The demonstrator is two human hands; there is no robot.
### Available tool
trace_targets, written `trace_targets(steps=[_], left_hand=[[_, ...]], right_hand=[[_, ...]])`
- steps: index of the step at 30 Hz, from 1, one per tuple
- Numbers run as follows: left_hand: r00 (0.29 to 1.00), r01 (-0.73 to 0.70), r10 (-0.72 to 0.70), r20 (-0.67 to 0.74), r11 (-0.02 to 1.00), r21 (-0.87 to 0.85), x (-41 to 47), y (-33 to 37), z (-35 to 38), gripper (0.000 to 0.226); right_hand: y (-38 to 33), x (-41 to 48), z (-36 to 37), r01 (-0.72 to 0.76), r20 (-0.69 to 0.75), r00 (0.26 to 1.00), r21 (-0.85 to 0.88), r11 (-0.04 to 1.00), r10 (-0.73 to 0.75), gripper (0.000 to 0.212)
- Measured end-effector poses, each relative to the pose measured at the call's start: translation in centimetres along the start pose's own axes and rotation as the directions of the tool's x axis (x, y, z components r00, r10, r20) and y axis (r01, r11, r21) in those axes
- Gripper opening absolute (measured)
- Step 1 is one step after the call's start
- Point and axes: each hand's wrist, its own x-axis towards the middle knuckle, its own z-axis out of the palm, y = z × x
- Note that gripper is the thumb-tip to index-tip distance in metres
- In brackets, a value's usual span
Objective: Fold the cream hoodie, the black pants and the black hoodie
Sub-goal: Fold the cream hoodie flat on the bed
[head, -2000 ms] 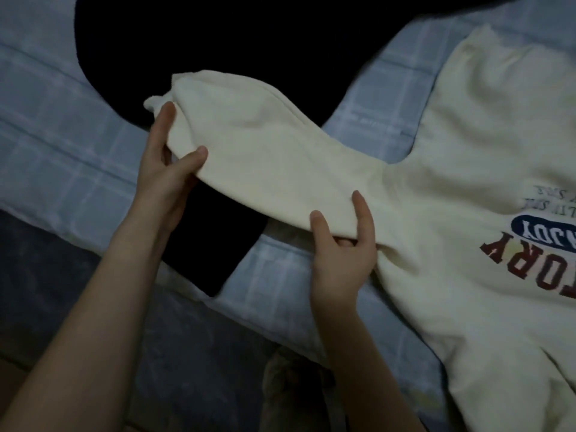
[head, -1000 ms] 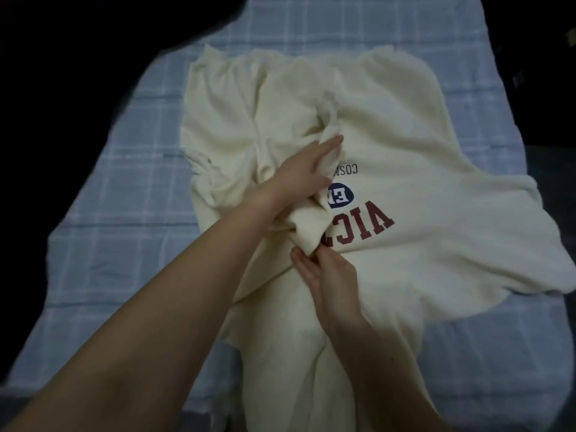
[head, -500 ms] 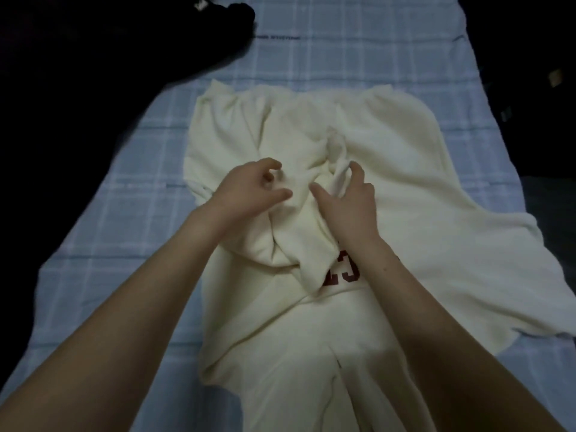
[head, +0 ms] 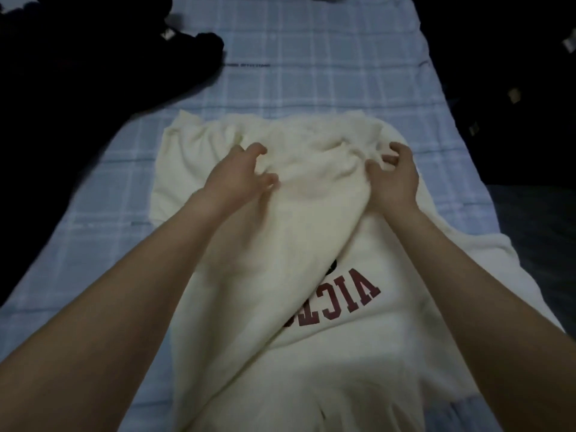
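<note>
The cream hoodie (head: 311,347) lies front up on the bed, its red lettering partly covered by a sleeve folded diagonally across the chest. My left hand (head: 240,173) pinches the bunched cream fabric at the far left of that fold. My right hand (head: 394,176) grips the same bunched cloth at the far right. A heap of black clothing (head: 93,76) lies at the far left of the bed; I cannot tell the black pants from the black hoodie in it.
A blue checked sheet (head: 311,63) covers the bed. Beyond the bed's right edge lies a dark area (head: 511,88) with a few small pale tags. The hoodie's right sleeve (head: 486,257) spreads toward the right edge.
The left sleeve was lifted off the black clothing and laid across the chest. Since half a second ago both hands have spread apart and moved farther up along the bunched fabric.
</note>
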Motion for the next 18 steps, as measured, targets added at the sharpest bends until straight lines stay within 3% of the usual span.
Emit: trace_targets(steps=[3, 5, 7, 9, 12, 15, 18], left_hand=[[0.976, 0.124, -0.145, 0.16, 0.983, 0.136, -0.6, -1.6, -1.3, 0.08], [0.945, 0.13, -0.182, 0.271, 0.972, 0.197, -2.4, -3.5, -2.2, 0.067], [0.962, 0.048, -0.092, 0.256, 0.984, 0.172, -3.9, -5.3, -2.3, 0.048], [0.992, -0.01, -0.002, 0.125, 0.995, 0.096, -4.4, -6.6, -1.8, 0.035], [1.0, 0.016, -0.016, -0.003, 1.0, -0.023, -4.2, -7.8, -0.6, 0.023], [0.996, -0.081, 0.077, -0.054, 0.995, -0.062, -5.3, -8.2, -0.6, 0.035], [0.988, -0.048, 0.004, -0.154, 0.957, -0.286, -9.0, -10.0, -2.4, 0.046]], right_hand=[[0.7, -4.7, 0.7, 0.216, -0.048, 0.972, -0.22, 0.951, -0.232, 0.055], [1.7, -9.7, 2.4, 0.435, 0.096, 0.899, -0.303, 0.848, -0.427, 0.053], [3.3, -13.2, 4.3, 0.588, 0.331, 0.809, -0.423, 0.69, -0.486, 0.056], [5.5, -14.3, 5.3, 0.595, 0.479, 0.801, -0.563, 0.574, -0.359, 0.059], [8.6, -13.5, 5.2, 0.586, 0.5, 0.808, -0.619, 0.523, -0.313, 0.059], [8.5, -13.5, 5.5, 0.577, 0.502, 0.815, -0.657, 0.484, -0.29, 0.059], [6.5, -16.7, 6.0, 0.466, 0.421, 0.877, -0.632, 0.619, -0.23, 0.058]])
